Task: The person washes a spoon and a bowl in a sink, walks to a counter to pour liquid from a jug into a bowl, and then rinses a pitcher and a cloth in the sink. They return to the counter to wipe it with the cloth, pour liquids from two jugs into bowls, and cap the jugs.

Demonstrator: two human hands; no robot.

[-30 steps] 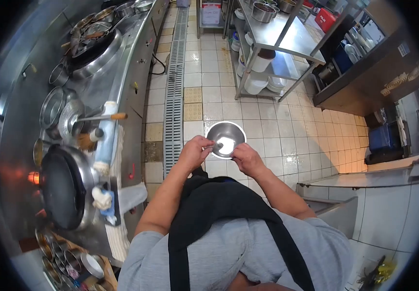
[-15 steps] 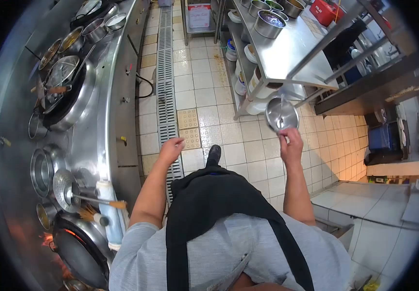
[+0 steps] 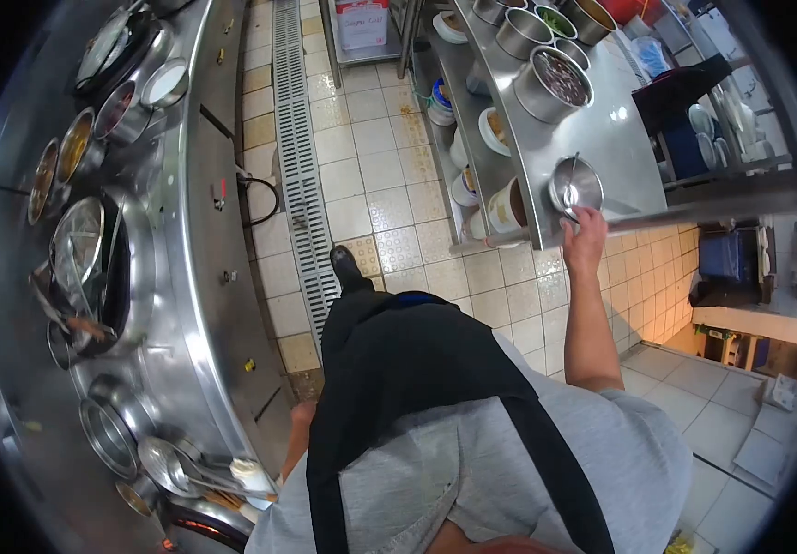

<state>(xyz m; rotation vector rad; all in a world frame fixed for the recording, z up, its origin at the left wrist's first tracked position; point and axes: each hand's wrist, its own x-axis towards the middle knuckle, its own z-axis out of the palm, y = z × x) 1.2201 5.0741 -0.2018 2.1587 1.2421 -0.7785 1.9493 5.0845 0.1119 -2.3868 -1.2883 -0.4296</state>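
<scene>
My right hand point(image 3: 585, 235) grips the near rim of a small steel bowl point(image 3: 587, 187), at the near corner of the steel table point(image 3: 622, 138). Something thin, like a spoon handle, stands in the bowl. Whether the bowl rests on the tabletop or is just above it, I cannot tell. Down beside the apron, near the front of the stove counter, my left hand point(image 3: 302, 414) is partly hidden and its fingers cannot be made out.
Steel pots point(image 3: 554, 85) of food stand farther back on the table. The stove counter point(image 3: 163, 277) on the left carries woks, pots and a skimmer point(image 3: 166, 464). Between them runs a tiled floor with a drain grate point(image 3: 299, 157). Tubs stand on the shelves under the table.
My right hand has brought the bowl from over the floor to the table corner. My left hand has dropped back beside the apron. The body has moved forward, with the foot farther left.
</scene>
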